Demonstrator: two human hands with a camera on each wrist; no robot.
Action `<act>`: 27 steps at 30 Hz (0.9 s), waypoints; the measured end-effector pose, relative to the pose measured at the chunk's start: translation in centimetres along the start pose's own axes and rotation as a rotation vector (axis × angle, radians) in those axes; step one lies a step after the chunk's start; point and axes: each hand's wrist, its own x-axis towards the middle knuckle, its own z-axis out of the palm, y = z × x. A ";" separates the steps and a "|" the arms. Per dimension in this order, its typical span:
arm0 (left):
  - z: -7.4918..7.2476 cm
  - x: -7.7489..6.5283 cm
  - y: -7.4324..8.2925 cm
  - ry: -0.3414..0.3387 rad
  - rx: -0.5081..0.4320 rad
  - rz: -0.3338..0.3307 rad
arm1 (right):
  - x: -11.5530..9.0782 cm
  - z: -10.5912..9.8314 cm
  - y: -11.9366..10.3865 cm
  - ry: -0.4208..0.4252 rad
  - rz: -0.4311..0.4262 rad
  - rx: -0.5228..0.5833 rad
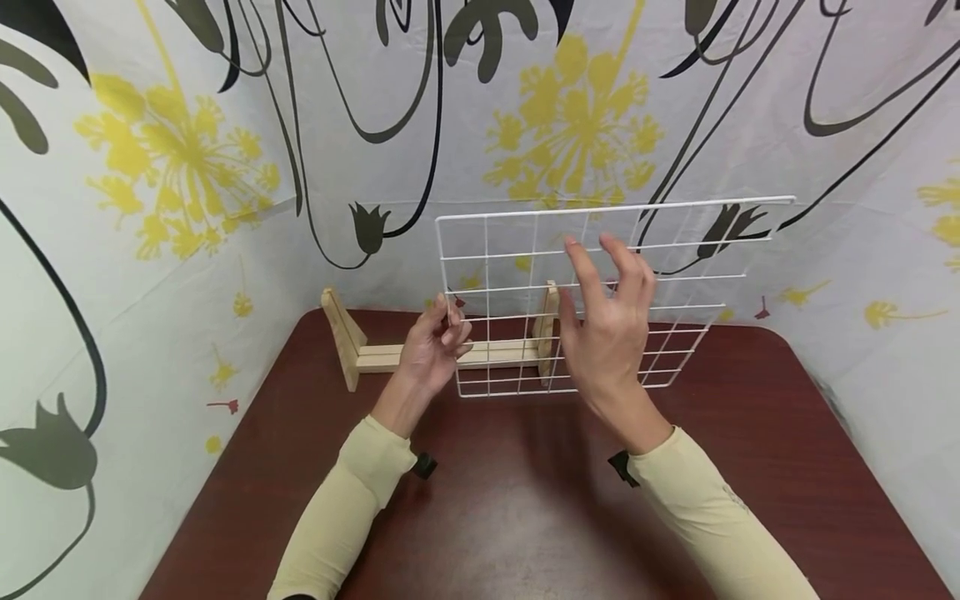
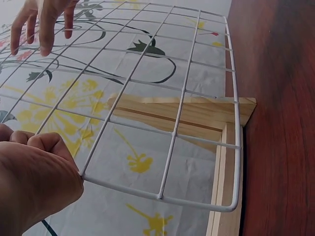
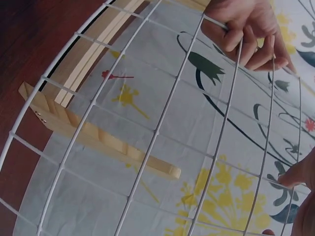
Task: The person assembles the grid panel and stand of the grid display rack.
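Note:
A white wire grid panel stands tilted above the table in the head view. My left hand grips its left edge, with the fingers curled round the wire, as the left wrist view also shows. In front of the grid's middle is my right hand, its fingers spread and slightly bent, holding nothing. Behind the panel, a pale wooden stand has two uprights joined by a low crossbar. Its right upright shows through the wires in the right wrist view.
The dark red-brown table reaches back to a white fabric wall printed with yellow and grey flowers. This fabric also rises along the left and right sides. The wooden stand sits near the table's back edge.

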 end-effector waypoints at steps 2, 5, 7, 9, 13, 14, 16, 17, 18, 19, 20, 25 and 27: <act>0.0 -0.1 0.0 -0.003 0.005 -0.004 | 0.1 0.0 0.1 0.008 0.006 0.005; 0.0 -0.2 0.1 0.003 0.032 0.003 | 0.2 -0.1 0.1 0.010 0.014 0.012; 0.0 -0.3 0.3 0.009 0.061 0.013 | 0.3 -0.2 0.1 0.010 0.016 0.016; -0.1 -0.5 0.5 0.016 0.084 0.027 | 0.4 -0.2 0.1 0.015 0.020 0.015; -0.4 -0.9 1.0 0.020 0.108 0.041 | 0.7 -0.3 0.1 0.034 0.025 0.003; -0.5 -1.0 1.1 0.016 0.122 0.045 | 0.8 -0.4 0.2 0.040 0.026 0.000; -0.7 -1.3 1.4 0.014 0.164 0.071 | 0.9 -0.5 0.2 0.047 0.027 -0.002; -0.8 -1.5 1.6 0.016 0.196 0.094 | 1.0 -0.6 0.2 0.050 0.028 -0.001; -0.9 -1.7 1.8 0.026 0.241 0.133 | 1.1 -0.7 0.2 0.051 0.027 -0.001; -1.1 -1.9 2.0 0.048 0.301 0.181 | 1.2 -0.8 0.2 0.052 0.027 0.000; -1.2 -2.0 2.2 0.081 0.374 0.238 | 1.2 -0.9 0.2 0.051 0.026 0.001; -2.5 -2.4 4.0 0.433 0.739 0.586 | 1.5 -1.4 0.2 0.063 0.011 0.003; -3.0 -2.3 5.0 0.629 0.748 0.696 | 1.6 -1.5 0.2 0.071 0.001 0.004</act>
